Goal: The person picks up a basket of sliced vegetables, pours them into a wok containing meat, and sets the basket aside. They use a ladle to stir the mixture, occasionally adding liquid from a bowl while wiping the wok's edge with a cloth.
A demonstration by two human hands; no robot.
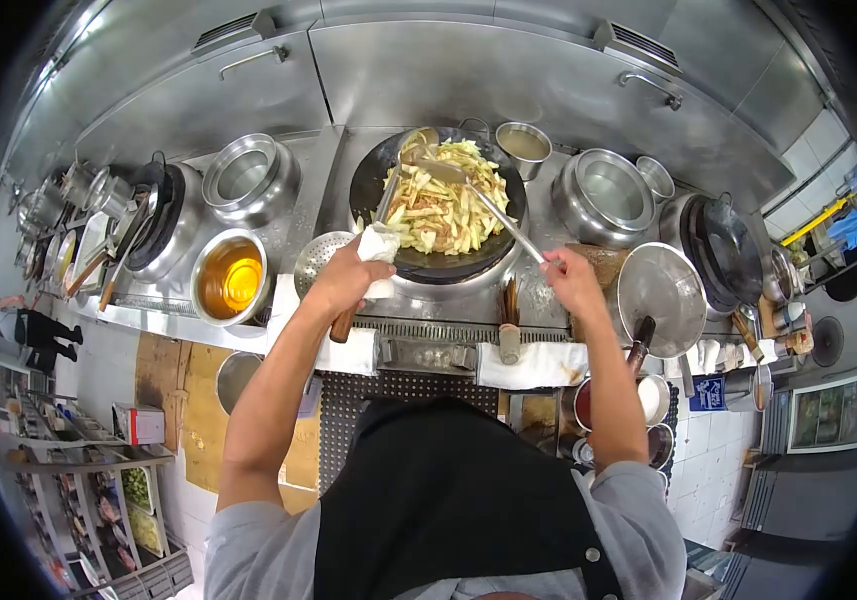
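Note:
A large black wok (365, 180) sits on the burner, heaped with pale sliced vegetable pieces (458, 222) and some browner bits. My left hand (350, 278) is closed around a white cloth (378, 262) and a ladle (388, 194). The ladle's wooden end sticks out below that hand, and its bowl rests at the wok's far left side. In my right hand (578, 280) is the long metal handle of a wok spatula (496, 212). The spatula's blade lies over the food, close to the ladle's bowl.
Left of the wok stand a bowl of yellow oil (231, 278), a perforated skimmer (314, 262) and a lidded-looking metal pot (248, 180). On the right are a metal pot (608, 195), a mesh strainer (661, 300) and another wok (726, 245). A small liquid-filled pot (524, 147) stands behind.

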